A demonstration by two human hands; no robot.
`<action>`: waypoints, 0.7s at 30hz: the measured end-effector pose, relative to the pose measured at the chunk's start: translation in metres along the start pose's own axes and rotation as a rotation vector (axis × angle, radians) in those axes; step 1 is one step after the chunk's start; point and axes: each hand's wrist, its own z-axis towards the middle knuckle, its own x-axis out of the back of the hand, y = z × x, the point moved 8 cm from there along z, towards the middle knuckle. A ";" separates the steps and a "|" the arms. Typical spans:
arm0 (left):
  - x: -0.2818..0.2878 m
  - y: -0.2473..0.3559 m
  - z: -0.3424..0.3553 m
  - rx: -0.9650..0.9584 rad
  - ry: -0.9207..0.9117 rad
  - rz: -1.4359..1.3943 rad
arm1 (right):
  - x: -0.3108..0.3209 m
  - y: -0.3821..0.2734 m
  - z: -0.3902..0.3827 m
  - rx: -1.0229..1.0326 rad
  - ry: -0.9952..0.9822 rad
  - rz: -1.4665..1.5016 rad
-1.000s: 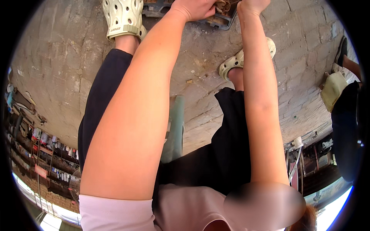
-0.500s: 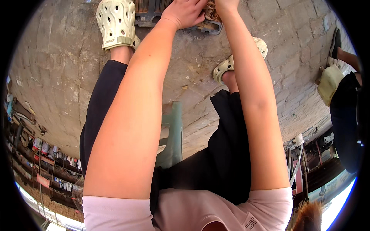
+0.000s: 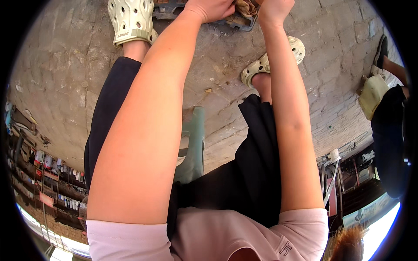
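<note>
At the top edge, my left hand is over the near side of a dark plastic crate. Its fingers look bent and closed, their tips partly cut off by the picture edge. Just right of them lies a crumpled tan piece, like cloth or leather, at the crate's corner. My right hand is to the right of that piece, raised and curled closed. Most of its fingers run out of the picture, so what either hand grips is hidden.
My feet in cream clogs stand either side of the crate on a stone-paved floor. A green plastic chair or stool shows between my legs. At the right edge is another person's leg and a pale yellow bag. Shelves line the left rim.
My right hand has moved right, away from the left, and more of it shows. The tan piece is more exposed between them. The view has shifted slightly.
</note>
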 end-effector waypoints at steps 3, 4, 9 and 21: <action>-0.005 -0.003 -0.001 0.001 0.022 0.034 | 0.007 -0.011 0.005 0.130 0.081 -0.070; -0.004 -0.002 -0.003 0.007 0.003 0.030 | 0.011 -0.011 0.005 0.130 0.099 -0.037; -0.007 0.001 0.008 0.006 -0.071 0.023 | 0.011 -0.033 0.033 0.230 0.034 -0.013; -0.007 -0.002 0.005 0.008 -0.069 0.052 | 0.005 -0.027 0.028 0.053 0.124 -0.036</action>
